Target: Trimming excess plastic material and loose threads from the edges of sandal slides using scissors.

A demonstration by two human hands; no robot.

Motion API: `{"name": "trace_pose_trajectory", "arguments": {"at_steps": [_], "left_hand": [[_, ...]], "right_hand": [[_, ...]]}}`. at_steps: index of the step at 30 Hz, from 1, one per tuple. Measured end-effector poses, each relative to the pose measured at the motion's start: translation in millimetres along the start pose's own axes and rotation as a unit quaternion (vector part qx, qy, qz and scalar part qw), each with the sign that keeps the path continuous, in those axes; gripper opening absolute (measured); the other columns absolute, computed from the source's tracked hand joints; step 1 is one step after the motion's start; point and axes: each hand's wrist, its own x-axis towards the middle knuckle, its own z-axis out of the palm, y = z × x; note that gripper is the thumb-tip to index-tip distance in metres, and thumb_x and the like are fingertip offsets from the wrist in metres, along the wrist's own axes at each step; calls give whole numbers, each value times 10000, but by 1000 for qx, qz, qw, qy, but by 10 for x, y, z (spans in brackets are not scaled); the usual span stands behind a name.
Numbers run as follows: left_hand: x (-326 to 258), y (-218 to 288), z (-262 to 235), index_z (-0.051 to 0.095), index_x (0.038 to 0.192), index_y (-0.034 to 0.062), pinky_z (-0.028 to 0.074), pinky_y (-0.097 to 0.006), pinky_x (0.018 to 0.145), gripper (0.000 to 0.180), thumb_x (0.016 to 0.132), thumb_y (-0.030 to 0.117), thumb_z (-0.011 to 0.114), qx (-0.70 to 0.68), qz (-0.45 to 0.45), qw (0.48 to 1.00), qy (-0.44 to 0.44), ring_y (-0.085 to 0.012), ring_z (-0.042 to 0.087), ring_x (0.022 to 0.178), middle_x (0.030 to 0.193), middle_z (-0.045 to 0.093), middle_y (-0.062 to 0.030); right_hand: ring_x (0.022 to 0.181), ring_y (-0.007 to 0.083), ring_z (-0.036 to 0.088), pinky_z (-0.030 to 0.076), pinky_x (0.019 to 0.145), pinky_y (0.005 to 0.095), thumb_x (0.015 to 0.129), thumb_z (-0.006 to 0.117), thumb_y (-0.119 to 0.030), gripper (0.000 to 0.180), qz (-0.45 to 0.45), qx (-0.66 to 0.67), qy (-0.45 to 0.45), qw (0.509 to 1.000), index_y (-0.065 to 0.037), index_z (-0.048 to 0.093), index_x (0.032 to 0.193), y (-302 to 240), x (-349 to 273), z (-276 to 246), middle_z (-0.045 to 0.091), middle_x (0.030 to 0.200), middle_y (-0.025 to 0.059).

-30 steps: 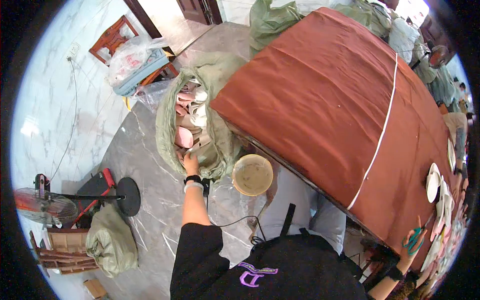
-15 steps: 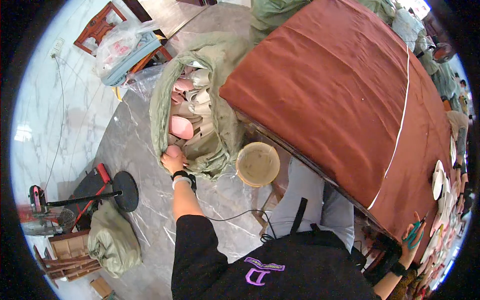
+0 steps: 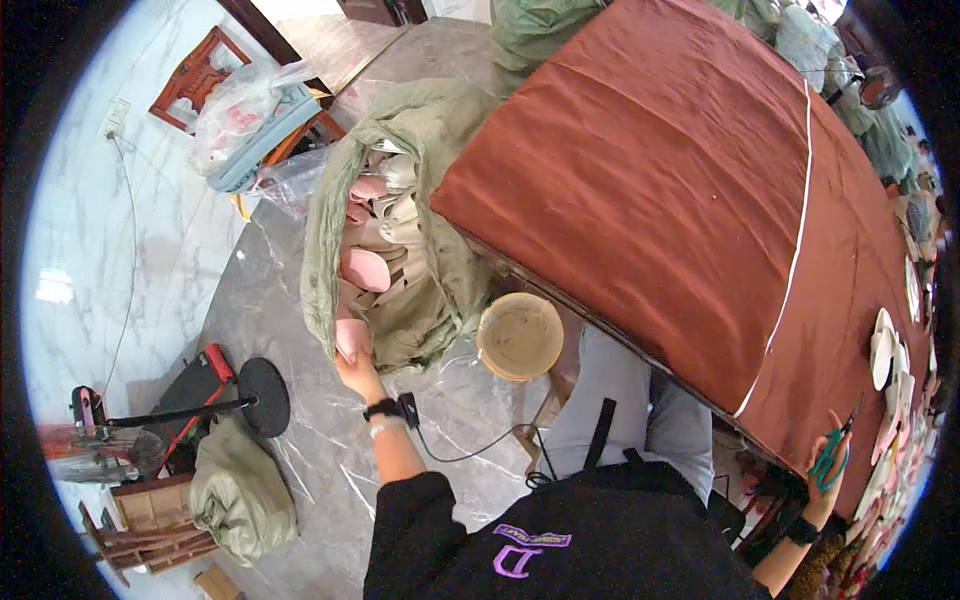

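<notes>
My left hand (image 3: 358, 370) is at the near end of an open green sack (image 3: 318, 270), its fingers closed on a rounded pink shoe piece (image 3: 351, 337) at the sack's mouth. Inside the sack lie several more pink shoe pieces (image 3: 365, 270) and cream shoe pieces (image 3: 402, 222). Far to the right, by the table's edge, my right hand (image 3: 824, 482) grips teal-handled scissors (image 3: 830, 460) with the blades pointing away. A row of white shoe pieces (image 3: 881, 350) lies just beyond that hand.
A table with a reddish-brown cover (image 3: 640, 200) fills the right, crossed by a white cord (image 3: 790, 290). Between sack and my legs stands a round bucket (image 3: 521, 337). At left are a fan (image 3: 110, 450), its round base (image 3: 264, 397) and another green sack (image 3: 245, 500); a wooden chair (image 3: 200, 75) stands behind.
My left hand has drawn slightly toward me at the sack's edge, and more of the pink shoe piece shows in it. The right hand keeps its hold on the scissors. The view has shifted slightly.
</notes>
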Motion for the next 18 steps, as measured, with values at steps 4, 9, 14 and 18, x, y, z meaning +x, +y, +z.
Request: {"name": "trace_pose_trajectory", "arguments": {"at_steps": [4, 9, 14, 18], "left_hand": [[-380, 491, -601, 558, 1069, -64, 477, -359, 777, 332, 807, 115, 653, -202, -45, 975, -77, -237, 602, 867, 997, 627, -144], [-821, 1457, -1247, 507, 1127, -50, 475, -378, 839, 371, 854, 167, 633, -493, -268, 807, -185, -242, 593, 961, 1088, 590, -150], [-1141, 2059, -1461, 481, 1174, -31, 470, -385, 865, 398, 879, 210, 594, -575, -185, 756, -252, -232, 579, 1013, 1126, 579, -137], [-1404, 2834, -1608, 454, 1204, -34, 458, -390, 893, 454, 877, 250, 589, -598, -106, 747, -272, -235, 563, 1049, 1167, 556, -136]], "right_hand": [[369, 71, 358, 293, 347, 195, 942, 363, -485, 626, -33, -15, -98, 995, -6, 333, 1342, -91, 23, 235, 435, 544, 0], [361, 72, 343, 249, 335, 209, 915, 368, -543, 739, -20, -46, -254, 966, 76, 317, 1315, -108, -143, 753, 443, 506, 10], [620, 122, 459, 357, 546, 242, 825, 537, -567, 895, 110, 29, -549, 828, 77, 222, 1362, -91, -204, 1518, 526, 738, 53], [703, 148, 445, 379, 668, 266, 895, 450, -520, 836, 18, 94, -748, 657, 23, 75, 1408, 131, -283, 2111, 459, 777, 45]]}}
